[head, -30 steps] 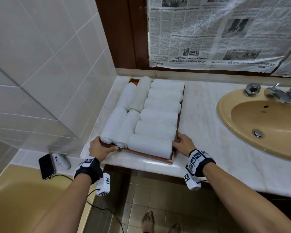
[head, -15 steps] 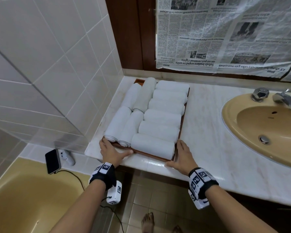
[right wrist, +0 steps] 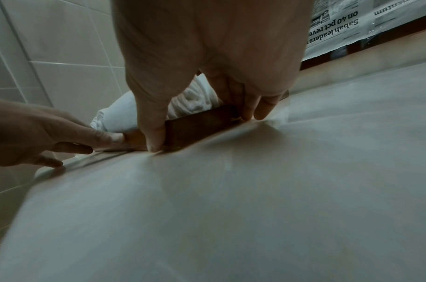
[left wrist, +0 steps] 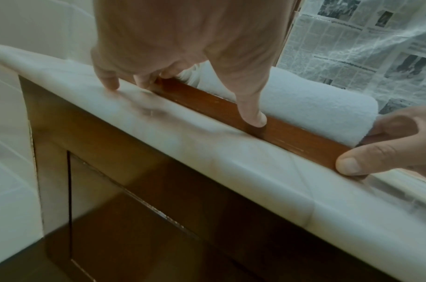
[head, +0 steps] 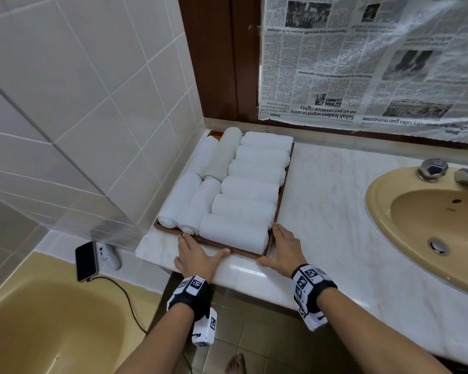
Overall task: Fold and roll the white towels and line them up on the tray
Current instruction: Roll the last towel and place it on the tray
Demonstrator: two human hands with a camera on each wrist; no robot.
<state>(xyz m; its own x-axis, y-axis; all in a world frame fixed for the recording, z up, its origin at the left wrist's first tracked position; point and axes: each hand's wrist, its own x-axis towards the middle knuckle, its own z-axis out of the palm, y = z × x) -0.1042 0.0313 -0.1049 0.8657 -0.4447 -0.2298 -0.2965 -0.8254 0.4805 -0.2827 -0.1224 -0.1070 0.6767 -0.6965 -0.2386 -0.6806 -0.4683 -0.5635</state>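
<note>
Rolled white towels (head: 241, 190) are lying packed side by side in a wooden tray (head: 283, 190), which is sitting at the far-left corner of a pale marble surface (head: 335, 201), its long side running along the tiled wall (head: 73, 85). Six rolls are lying crosswise on the tray's right side and four lengthwise on its left.

The left hand (head: 196, 256) is resting flat with fingers spread, thumb and fingertips touching the tray's near rim close to the surface's front edge. The right hand (head: 284, 248) is pressing with straight fingers against the tray's near-right corner, thumb along the front rim, gripping nothing.

A mustard-yellow sink (head: 427, 225) with chrome taps (head: 432, 170) is set into the surface's right side. Newspaper sheets (head: 368, 60) under clear plastic are covering the wall behind, beside a dark wooden frame (head: 216, 58). Left of the surface, a phone (head: 86, 261) on a cable is leaning on the ledge of a yellow bathtub (head: 52, 327). Brown floor tiles (head: 254, 341) are showing below.
</note>
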